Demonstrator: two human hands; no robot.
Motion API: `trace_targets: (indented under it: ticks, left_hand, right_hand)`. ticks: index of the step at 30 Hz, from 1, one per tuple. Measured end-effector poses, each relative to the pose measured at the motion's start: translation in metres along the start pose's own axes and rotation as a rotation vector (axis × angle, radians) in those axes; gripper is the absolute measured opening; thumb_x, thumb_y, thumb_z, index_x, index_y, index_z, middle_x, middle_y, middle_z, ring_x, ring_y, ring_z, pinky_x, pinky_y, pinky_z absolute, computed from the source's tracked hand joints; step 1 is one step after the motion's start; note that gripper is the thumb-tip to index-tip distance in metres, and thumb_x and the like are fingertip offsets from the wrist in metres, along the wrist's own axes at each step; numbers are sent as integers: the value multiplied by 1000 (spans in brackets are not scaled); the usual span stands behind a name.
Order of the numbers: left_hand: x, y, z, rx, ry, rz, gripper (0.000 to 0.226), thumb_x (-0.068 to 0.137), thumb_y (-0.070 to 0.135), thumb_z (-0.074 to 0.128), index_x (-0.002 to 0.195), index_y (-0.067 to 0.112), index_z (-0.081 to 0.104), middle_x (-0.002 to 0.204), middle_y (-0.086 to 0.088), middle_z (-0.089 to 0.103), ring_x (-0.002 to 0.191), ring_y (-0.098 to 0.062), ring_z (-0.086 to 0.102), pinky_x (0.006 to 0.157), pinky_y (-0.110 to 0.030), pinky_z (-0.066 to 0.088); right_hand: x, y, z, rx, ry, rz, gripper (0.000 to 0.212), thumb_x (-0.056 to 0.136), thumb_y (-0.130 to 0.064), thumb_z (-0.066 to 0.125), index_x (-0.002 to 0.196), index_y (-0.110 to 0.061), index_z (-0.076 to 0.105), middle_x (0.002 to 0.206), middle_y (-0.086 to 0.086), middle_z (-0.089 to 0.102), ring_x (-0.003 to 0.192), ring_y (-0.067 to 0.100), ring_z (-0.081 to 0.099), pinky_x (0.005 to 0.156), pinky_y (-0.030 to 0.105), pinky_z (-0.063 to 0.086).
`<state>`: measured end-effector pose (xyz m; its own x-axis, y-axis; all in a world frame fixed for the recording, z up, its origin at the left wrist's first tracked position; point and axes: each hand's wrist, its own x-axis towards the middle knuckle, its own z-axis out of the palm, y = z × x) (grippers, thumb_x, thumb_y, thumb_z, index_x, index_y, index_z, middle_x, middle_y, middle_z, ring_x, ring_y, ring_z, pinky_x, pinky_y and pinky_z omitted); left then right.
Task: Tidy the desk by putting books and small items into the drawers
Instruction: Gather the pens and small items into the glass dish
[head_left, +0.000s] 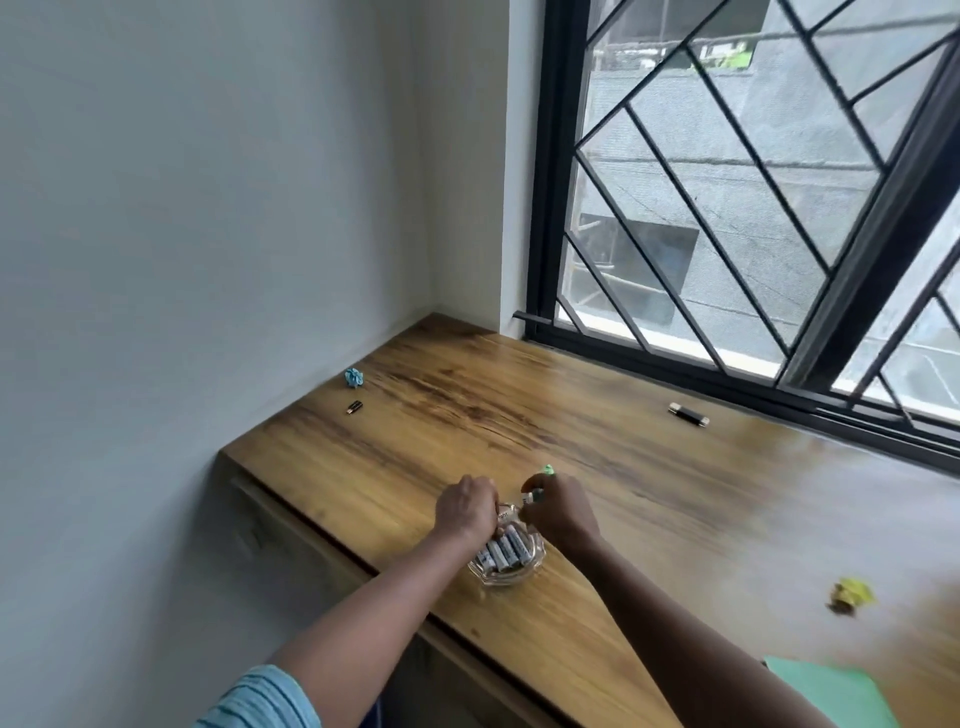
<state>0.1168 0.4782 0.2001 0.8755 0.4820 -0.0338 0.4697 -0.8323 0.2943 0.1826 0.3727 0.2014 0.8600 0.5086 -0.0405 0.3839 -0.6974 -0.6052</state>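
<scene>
Pale grey walls meet in a corner behind a wooden desk (597, 447), and a black-framed window (753, 208) with a diagonal black grille runs along the desk's far right edge.

Head view: near the front edge of the desk stands a clear glass dish (506, 574) holding a cluster of white-labelled batteries (506, 551) lying side by side. Both hands meet over the far rim of this dish. The left hand (465, 506), coming from a blue sleeve (260, 699), has its fingers curled downward at the rim; whether they grasp the rim or a battery cannot be told. The right hand (558, 512) is clenched, its fingertips pinching a small dark-and-white item (532, 496) just above the dish. A bright green bit (546, 470) shows just beyond its knuckles; whether it is held or lies on the wood is unclear.

Against the left wall lie a blue crumpled wad (354, 378) and, nearer the person, a small black adapter (354, 407). A black USB stick (689, 414) with silver ends lies near the window frame. A yellow crumpled wad (852, 595), blurred, sits on the right, well apart from the dish. A green sheet (831, 691) covers the lower right corner. Below the desk's front edge a closed drawer front (280, 540) is seen.
</scene>
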Motion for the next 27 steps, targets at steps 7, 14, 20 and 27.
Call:
trace_targets:
  ticks: [7, 14, 20, 27]
  left_hand:
    - [1, -8, 6, -130, 5, -45, 24, 98, 9, 41, 85, 12, 61, 74, 2, 56, 63, -8, 55, 57, -22, 49]
    - [6, -19, 9, -327, -42, -114, 16, 91, 0, 56, 81, 7, 67, 88, -8, 72, 76, -15, 70, 71, -27, 59]
    - [4, -14, 10, -334, 0, -183, 22, 96, 4, 43, 88, 11, 63, 98, -8, 69, 87, -22, 69, 79, -34, 58]
    - [15, -11, 2, -579, -9, -322, 33, 91, -5, 52, 64, 13, 52, 71, -3, 61, 62, -10, 63, 50, -7, 51]
  right_hand:
    - [-7, 0, 11, -120, -67, -120, 26, 82, -5, 63, 107, -10, 69, 104, 13, 70, 93, 26, 67, 78, 35, 55]
    - [-5, 3, 18, -194, -65, -167, 27, 88, -4, 57, 113, -6, 67, 117, 12, 63, 104, 25, 62, 83, 32, 50]
    - [-4, 6, 23, -178, -10, -170, 36, 89, -1, 55, 123, -11, 63, 123, 9, 60, 107, 22, 61, 85, 30, 52]
    - [4, 5, 20, -190, 22, -146, 27, 89, -2, 50, 110, -7, 66, 113, 13, 60, 103, 30, 59, 78, 36, 48]
